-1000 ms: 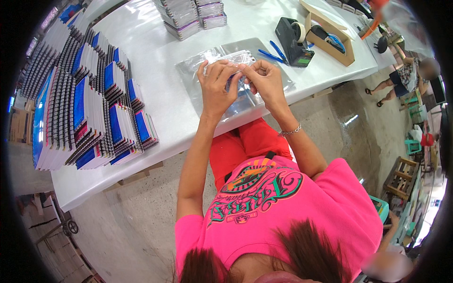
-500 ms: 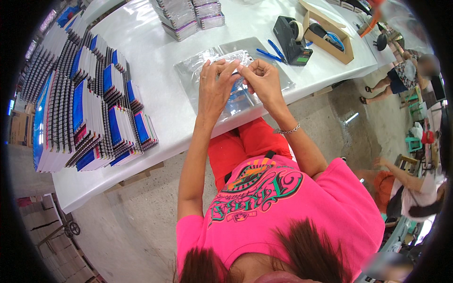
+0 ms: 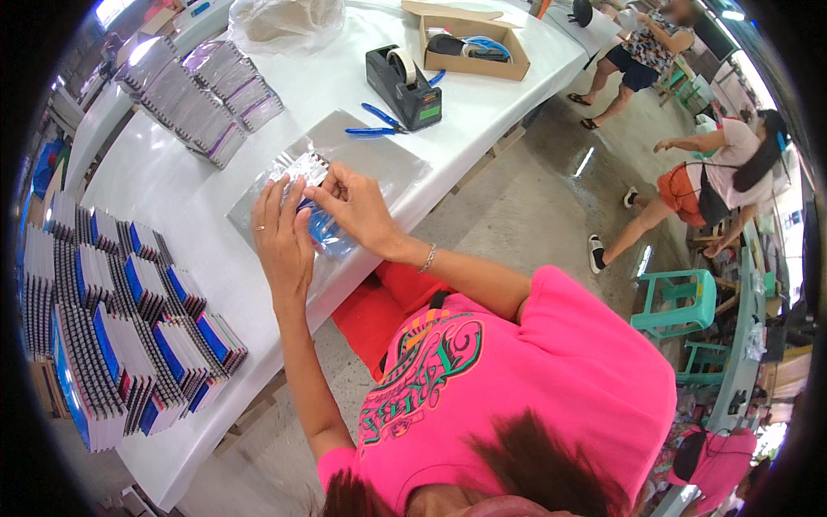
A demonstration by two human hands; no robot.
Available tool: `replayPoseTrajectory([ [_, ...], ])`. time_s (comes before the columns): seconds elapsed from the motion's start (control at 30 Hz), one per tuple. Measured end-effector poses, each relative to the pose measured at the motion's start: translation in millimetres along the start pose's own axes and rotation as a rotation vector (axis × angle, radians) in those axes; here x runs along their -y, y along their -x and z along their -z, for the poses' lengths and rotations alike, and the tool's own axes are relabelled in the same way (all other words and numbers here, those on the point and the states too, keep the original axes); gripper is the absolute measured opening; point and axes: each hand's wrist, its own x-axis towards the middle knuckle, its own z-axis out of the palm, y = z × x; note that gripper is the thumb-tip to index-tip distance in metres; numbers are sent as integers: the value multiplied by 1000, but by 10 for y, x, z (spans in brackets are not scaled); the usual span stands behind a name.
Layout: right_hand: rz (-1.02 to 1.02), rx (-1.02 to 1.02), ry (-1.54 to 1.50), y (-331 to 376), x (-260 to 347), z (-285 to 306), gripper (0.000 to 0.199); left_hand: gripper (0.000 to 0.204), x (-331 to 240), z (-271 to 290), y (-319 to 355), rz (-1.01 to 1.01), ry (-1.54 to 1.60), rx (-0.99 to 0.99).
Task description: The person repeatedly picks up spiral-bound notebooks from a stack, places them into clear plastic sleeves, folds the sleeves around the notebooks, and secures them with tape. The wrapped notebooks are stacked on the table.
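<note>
Head view, ten o'clock: left hand (image 3: 286, 237) loosely spread, right hand (image 3: 355, 207) pinching clear plastic (image 3: 305, 165), we're seemingly mid-adjustment, next needing steadiness.

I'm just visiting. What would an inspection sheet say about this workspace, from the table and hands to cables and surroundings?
Surface: white table, glossy.
Things: partly hidden blue-and-white item with clear plastic about it; spiral-bound notebooks stacked to the left.
Clutter: tape dispenser, blue-handled tool, open cardboard box.
Hands: left hand, fingers extended; right hand, fingertips bunched; both at the item.
Cables: blue loops in the box, possibly cable.
Surroundings: green stool and co-worker to the right.
</note>
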Motion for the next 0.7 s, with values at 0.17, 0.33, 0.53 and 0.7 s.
replayPoseTrajectory([
  [0.17,57,-5,46,-6,-27,12,33,39,-67,4,34,30,6,47],
  [0.33,88,-45,137,-38,-213,-1,37,40,-49,-60,70,38,25,23],
  [0.53,159,-87,314,-31,-369,35,53,40,-73,-49,61,56,82,-22],
  [0.7,192,-29,460,-73,-490,147,58,47,-57,-94,122,104,122,-45],
])
